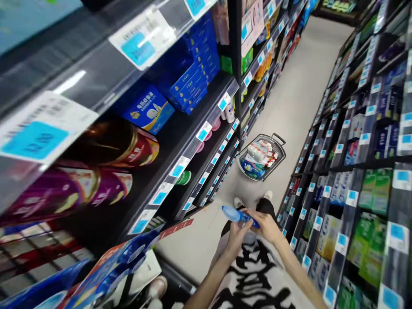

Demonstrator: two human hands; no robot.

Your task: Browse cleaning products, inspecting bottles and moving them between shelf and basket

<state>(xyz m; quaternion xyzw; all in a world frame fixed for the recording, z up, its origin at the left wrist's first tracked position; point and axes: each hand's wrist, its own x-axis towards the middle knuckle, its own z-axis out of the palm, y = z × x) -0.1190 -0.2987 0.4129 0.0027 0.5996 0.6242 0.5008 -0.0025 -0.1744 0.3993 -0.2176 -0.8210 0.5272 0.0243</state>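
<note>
Dark shelf [175, 135] — blue boxes [189, 88], purple containers [53, 186], price tags [161, 194]

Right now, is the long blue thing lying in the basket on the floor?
No, the long blue thing is held by the left hand and right hand, away from the basket.

floor [299, 86]: pale | left shelving [189, 122]: black, tiered | right shelving [357, 166]: dark, tiered | price labels [177, 170]: blue-white

pale floor [305, 73]: filled basket [279, 149] | dark shelf [167, 139]: blue boxes [189, 88]
</note>
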